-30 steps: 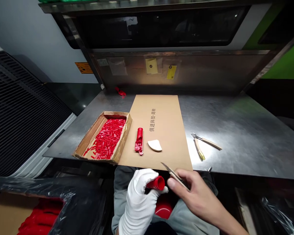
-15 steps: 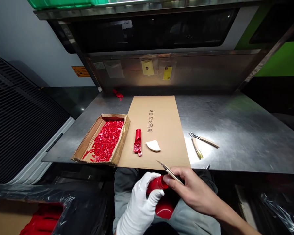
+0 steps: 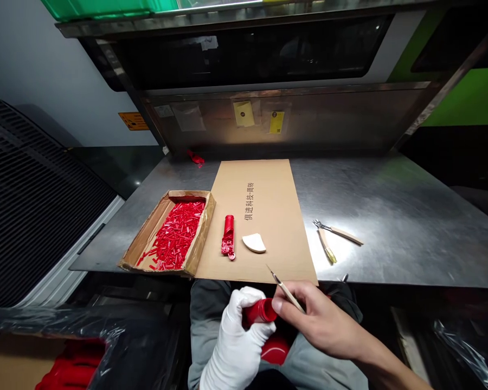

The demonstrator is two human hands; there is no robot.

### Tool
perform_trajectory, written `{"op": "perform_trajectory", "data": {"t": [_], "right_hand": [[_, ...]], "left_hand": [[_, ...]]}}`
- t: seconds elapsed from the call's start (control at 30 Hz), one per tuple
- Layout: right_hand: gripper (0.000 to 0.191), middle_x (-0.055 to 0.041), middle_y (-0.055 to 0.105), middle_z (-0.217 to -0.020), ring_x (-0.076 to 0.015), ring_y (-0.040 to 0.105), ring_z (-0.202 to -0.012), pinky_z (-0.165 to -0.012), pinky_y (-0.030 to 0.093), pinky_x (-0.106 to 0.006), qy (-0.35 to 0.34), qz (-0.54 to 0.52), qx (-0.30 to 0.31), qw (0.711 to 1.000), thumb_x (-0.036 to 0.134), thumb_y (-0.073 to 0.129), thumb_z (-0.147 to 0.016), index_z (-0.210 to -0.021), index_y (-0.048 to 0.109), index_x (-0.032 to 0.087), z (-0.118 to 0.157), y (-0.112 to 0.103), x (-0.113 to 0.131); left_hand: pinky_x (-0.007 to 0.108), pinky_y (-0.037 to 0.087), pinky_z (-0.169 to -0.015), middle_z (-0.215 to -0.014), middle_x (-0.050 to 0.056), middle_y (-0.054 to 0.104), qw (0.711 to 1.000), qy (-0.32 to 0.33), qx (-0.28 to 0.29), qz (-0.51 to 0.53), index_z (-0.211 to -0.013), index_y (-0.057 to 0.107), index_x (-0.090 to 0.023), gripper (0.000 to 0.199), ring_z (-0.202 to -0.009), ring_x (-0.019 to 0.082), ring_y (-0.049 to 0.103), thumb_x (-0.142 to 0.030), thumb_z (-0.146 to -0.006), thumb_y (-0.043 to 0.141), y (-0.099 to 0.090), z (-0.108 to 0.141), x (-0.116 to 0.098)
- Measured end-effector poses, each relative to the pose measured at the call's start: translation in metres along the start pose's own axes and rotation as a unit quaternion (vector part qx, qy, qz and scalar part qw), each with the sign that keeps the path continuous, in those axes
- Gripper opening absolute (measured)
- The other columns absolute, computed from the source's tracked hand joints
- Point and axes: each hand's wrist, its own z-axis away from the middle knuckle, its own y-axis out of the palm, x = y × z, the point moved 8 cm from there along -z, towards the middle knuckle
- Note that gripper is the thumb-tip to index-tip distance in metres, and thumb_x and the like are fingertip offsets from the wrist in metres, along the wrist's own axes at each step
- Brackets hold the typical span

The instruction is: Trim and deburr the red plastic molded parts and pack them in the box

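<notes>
My left hand [image 3: 231, 341], in a white glove, grips a red hollow cylindrical plastic part [image 3: 255, 312] above my lap, its round open end facing right. A slim craft knife [image 3: 288, 295] with a tan handle lies between the fingers and thumb of my bare right hand [image 3: 315, 317], its tip pointing up and to the left. The thumb of that hand is at the rim of the red part. On the cardboard sheet [image 3: 270, 208] lie a similar red plastic piece [image 3: 228, 238] and a white wedge-shaped pad [image 3: 254, 243].
A shallow cardboard box [image 3: 203, 235] of small red scraps stands on the metal table [image 3: 410, 233] at left. Side-cutting nippers [image 3: 337, 234] lie open at right. Red scrap [image 3: 196, 158] sits at the back. A plastic-lined box [image 3: 134, 336] with red parts is lower left.
In my left hand the red part has turned, so its open end shows more. My right hand has tilted the knife, and its tip has shifted slightly right.
</notes>
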Motion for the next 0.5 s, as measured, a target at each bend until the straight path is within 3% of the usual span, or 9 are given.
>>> {"op": "perform_trajectory", "data": {"t": [0.13, 0.33, 0.5], "right_hand": [[0.028, 0.0034, 0.045, -0.072, -0.0104, 0.038, -0.067, -0.061, 0.033, -0.023, 0.003, 0.001, 0.003, 1.000, 0.040, 0.048, -0.097, -0.084, 0.057, 0.017, 0.000, -0.001, -0.003], [0.028, 0.0026, 0.049, -0.074, -0.0110, 0.041, -0.067, -0.061, 0.035, -0.024, -0.017, 0.016, -0.014, 1.000, 0.043, 0.051, -0.097, -0.086, 0.058, 0.018, -0.001, -0.002, 0.004], [0.030, 0.0032, 0.047, -0.075, -0.0106, 0.039, -0.068, -0.063, 0.034, -0.023, -0.045, 0.010, -0.067, 0.997, 0.044, 0.045, -0.100, -0.084, 0.052, 0.019, -0.003, -0.014, 0.009]], "left_hand": [[0.024, 0.050, -0.071, -0.087, -0.003, 0.059, 0.997, -0.022, -0.021, 0.071, -0.092, 0.052, -0.023, 0.025, -0.076, 0.011, 0.059, -0.015, -0.080, 0.072, -0.001, -0.002, 0.003], [0.026, 0.049, -0.075, -0.089, -0.002, 0.060, 0.997, -0.045, -0.021, 0.065, -0.091, 0.054, -0.022, 0.025, -0.080, 0.012, 0.059, -0.014, -0.078, 0.073, -0.001, 0.002, 0.007], [0.025, 0.047, -0.070, -0.089, -0.001, 0.060, 0.995, -0.038, -0.016, 0.089, -0.092, 0.054, -0.022, 0.024, -0.077, 0.012, 0.056, -0.013, -0.077, 0.071, -0.001, 0.002, 0.006]]}}
